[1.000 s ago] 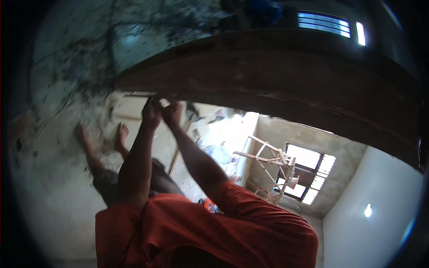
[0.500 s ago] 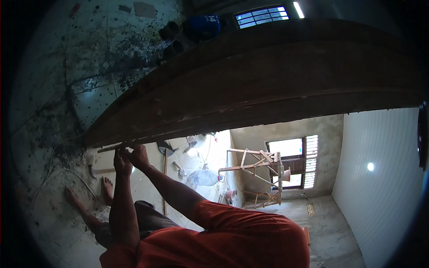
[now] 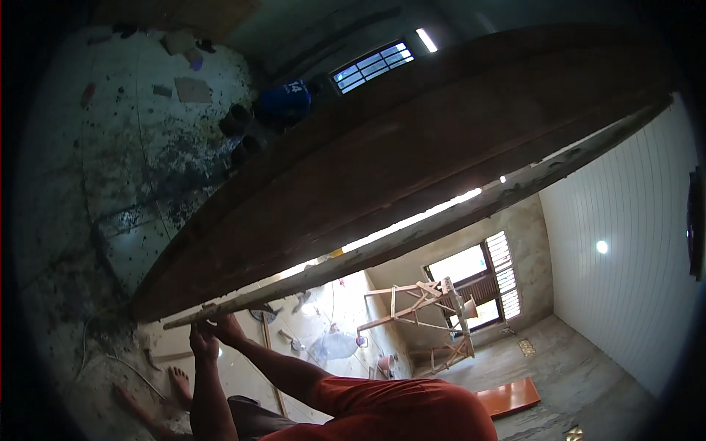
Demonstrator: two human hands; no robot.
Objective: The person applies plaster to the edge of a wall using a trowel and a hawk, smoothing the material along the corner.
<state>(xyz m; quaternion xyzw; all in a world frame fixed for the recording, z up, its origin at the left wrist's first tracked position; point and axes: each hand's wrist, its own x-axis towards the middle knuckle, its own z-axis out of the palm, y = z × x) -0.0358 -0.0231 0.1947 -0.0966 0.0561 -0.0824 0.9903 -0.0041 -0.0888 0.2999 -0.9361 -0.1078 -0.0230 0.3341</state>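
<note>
Both hands at strip's lower end. Orange shirt (image 3: 397, 411) nearest the camera, below the strip. Left hand (image 3: 202, 339) at the strip's end, fingers curled closed on it; right hand (image 3: 228, 328) just beside, a bit further along the strip, also closed on it. Exact finger placement too dim to tell. Strip (image 3: 426, 237), long and narrow, runs slantwise up from the hands. Beam (image 3: 412, 147), dark and wide, alongside the strip; bright slit between the two for part of the length.

Bare foot (image 3: 180, 384) below strip's lower end, hammer (image 3: 152, 359) on the floor near it. Also on the floor, under the strip: long stick (image 3: 275, 389), clear bag (image 3: 332, 345). Further off beneath the strip: wooden scaffold (image 3: 382, 320), then a bright window (image 3: 484, 276). White ceiling (image 3: 625, 213) by strip's upper end. Past strip and beam: co-worker (image 3: 283, 103) in blue, cardboard (image 3: 193, 90) on the floor, barred window (image 3: 373, 66).
</note>
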